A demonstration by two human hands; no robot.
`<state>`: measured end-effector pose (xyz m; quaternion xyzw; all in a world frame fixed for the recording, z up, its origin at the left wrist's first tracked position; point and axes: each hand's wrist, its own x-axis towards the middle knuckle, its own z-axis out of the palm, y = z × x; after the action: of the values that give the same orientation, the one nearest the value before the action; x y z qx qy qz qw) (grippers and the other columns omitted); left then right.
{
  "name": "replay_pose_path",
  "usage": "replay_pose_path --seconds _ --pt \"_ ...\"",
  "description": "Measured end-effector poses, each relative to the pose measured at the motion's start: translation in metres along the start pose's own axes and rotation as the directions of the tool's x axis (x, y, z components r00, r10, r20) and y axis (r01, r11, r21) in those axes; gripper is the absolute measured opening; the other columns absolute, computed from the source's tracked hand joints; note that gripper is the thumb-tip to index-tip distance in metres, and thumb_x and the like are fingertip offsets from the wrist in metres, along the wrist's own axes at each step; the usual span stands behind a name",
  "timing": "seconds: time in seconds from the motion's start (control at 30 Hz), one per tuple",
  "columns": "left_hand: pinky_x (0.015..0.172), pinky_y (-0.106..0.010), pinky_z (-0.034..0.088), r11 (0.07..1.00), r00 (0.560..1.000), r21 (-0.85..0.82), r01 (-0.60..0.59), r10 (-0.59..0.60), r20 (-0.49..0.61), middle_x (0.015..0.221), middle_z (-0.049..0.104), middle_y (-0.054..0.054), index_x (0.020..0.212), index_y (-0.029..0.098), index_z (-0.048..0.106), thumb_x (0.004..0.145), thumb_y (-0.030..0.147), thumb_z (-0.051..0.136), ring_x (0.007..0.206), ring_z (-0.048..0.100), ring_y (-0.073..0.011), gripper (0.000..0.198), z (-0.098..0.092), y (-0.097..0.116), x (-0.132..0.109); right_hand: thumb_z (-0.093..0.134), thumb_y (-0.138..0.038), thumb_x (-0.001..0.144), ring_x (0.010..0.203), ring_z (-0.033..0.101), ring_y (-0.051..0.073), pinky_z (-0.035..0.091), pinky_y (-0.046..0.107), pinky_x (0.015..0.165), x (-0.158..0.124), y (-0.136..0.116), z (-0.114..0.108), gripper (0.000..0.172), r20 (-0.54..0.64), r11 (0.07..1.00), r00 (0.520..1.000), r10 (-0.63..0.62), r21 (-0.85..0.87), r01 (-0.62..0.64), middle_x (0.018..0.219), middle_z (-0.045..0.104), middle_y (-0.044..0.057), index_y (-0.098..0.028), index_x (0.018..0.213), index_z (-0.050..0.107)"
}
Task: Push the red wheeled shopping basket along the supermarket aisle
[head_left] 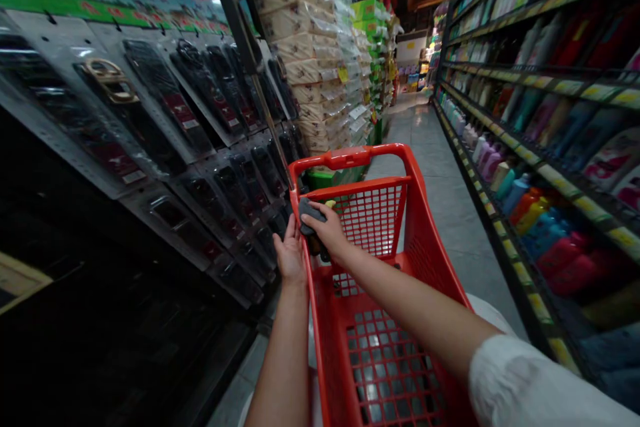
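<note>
R hand's wrapped round the gray thing at the cart's far left corner, prob to steady it near the pole's low end, w/ L hand open just outside, maybe as a backstop, tho can't tell if it's touching.

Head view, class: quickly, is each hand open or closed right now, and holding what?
Left hand: open, beside the red cart; whether it touches cannot be told.
Right hand: closed on a dark grey piece.
</note>
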<state>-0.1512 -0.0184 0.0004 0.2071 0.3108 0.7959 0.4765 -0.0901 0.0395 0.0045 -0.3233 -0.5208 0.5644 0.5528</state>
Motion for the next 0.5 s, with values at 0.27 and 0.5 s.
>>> replay_pose_path --seconds 0.27,0.5 --pt "0.108 -0.034 0.037 0.990 0.999 0.138 0.004 0.002 -0.042 0.121 0.066 -0.008 0.137 0.020 0.049 0.097 0.043 0.023 0.121 0.055 -0.0179 0.053 0.004 -0.002 0.001 0.057 -0.023 0.071 0.089 0.064 0.018 0.050 0.030 0.083 -0.030 0.097 0.005 0.035 -0.011 0.949 0.960 0.281 0.151 -0.276 0.094 0.071 0.004 -0.015 0.103 0.068" --pt "0.107 -0.037 0.039 0.991 0.999 0.134 0.010 -0.006 -0.032 0.123 0.065 -0.008 0.136 0.020 0.050 0.097 0.043 0.023 0.120 0.056 -0.0194 0.053 0.005 -0.002 0.002 0.055 -0.014 0.066 0.092 0.064 0.016 0.050 0.028 0.084 -0.004 0.071 -0.003 0.054 0.103 0.969 0.973 0.207 0.118 -0.219 0.105 0.069 0.001 -0.020 0.119 0.064"
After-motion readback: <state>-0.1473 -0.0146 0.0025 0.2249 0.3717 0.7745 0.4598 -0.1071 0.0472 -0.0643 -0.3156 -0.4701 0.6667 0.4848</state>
